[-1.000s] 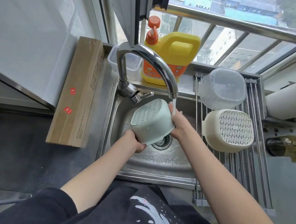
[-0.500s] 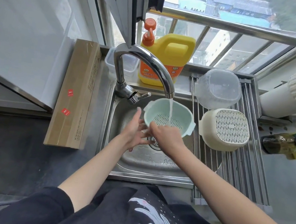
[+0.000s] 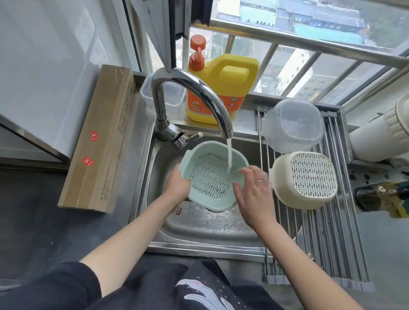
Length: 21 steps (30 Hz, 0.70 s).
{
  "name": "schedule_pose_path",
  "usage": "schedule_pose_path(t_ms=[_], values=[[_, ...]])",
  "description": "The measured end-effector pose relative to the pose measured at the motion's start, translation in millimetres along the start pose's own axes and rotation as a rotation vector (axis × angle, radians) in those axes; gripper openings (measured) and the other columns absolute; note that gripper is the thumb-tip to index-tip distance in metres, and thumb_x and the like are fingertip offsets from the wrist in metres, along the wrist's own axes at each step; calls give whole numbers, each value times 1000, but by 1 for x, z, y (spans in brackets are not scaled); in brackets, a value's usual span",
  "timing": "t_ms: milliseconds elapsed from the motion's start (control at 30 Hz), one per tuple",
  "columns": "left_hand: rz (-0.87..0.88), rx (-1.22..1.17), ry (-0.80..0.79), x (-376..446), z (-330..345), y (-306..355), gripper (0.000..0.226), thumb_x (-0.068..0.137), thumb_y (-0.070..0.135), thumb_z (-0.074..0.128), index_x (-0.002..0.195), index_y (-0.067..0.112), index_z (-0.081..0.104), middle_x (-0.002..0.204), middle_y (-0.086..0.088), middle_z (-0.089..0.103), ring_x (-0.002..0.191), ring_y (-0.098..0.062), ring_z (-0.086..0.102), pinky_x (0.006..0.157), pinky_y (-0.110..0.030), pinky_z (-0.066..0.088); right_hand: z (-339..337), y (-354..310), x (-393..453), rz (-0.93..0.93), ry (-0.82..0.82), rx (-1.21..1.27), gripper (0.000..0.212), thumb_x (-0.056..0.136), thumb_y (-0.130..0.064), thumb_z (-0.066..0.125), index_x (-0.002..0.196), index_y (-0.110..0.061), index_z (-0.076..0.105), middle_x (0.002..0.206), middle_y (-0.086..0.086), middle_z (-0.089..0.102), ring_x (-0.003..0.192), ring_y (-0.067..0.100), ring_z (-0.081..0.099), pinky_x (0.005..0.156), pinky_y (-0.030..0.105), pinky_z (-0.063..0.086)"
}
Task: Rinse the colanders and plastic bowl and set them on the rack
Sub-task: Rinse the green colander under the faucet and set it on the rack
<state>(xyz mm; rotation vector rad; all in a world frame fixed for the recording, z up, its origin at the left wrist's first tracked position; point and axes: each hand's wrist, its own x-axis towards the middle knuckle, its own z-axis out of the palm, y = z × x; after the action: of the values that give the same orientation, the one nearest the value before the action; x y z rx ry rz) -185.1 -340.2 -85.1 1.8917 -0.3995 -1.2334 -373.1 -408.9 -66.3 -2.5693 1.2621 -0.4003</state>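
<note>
A long cardboard box [image 3: 101,138] lies on the worktop [image 3: 22,209] at the far left, well apart from the washing. In the sink [image 3: 204,225], the left hand [image 3: 177,183] grips the near-left rim of the green colander [image 3: 211,176], fingers curled under its wall, holding it mouth-up and tilted under the tap [image 3: 193,93], whose stream falls into its right half. The colander looks light and stiff; wet plastic is likely slippery, so the rim lip or the small side handles seem the surest hold. The right hand [image 3: 254,190] is spread, fingers relaxed, its fingertips [image 3: 241,171] at the colander's right rim just beside the stream; whether they touch the plastic I cannot tell. Right of the sink, on the rack [image 3: 330,236], a clear plastic bowl [image 3: 293,126] and a cream colander [image 3: 306,180] rest upside down, touching or nearly so.
</note>
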Motion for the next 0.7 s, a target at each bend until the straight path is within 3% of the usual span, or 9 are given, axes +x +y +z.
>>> schedule_pose_path(t_ms=[133,200,300,367,500,600,700], values=[[51,-6,-92,-5,8,7,55,80,-13,41,128,13,46,116,-8,59,107,-23,57,81,-35,53,-2,-6,4,340,67,379,35,93,-23,54,119,-25,31,121,14,43,103,21,45,91,37,41],[54,28,-139,-10,13,12,54,78,-14,40,125,13,43,114,-8,57,106,-21,56,77,-33,53,-5,-7,7,508,34,563,41,94,-23,54,123,-26,26,122,16,46,102,24,51,87,40,47],[84,75,-173,-16,18,23,46,80,-13,43,118,12,42,110,-7,53,102,-20,53,75,-32,52,-12,-1,8,676,-2,583,45,95,-24,51,133,-20,27,113,15,59,94,32,61,81,47,53],[56,39,-219,-15,16,25,49,81,-11,47,124,11,42,116,-9,55,107,-24,55,81,-38,53,-19,2,9,620,-31,537,36,96,-17,47,131,-21,37,103,9,64,84,28,63,74,43,54],[-169,-78,-318,-15,-1,21,37,90,2,51,126,7,48,111,-13,62,94,-29,65,70,-39,60,-41,-4,17,372,-85,330,31,95,-12,46,124,-19,49,80,1,60,66,23,59,57,33,47],[-287,-27,-447,-19,-12,21,41,91,18,61,125,-2,52,107,-21,68,89,-33,69,69,-33,61,-50,0,30,421,-131,267,32,93,-17,46,125,-20,53,86,2,62,70,20,56,60,30,41],[-357,39,-518,-23,-15,26,52,92,39,57,126,0,49,102,-26,69,92,-36,70,68,-33,61,-52,3,35,494,-221,205,34,93,-21,46,125,-16,57,103,10,67,80,23,55,66,31,43]])
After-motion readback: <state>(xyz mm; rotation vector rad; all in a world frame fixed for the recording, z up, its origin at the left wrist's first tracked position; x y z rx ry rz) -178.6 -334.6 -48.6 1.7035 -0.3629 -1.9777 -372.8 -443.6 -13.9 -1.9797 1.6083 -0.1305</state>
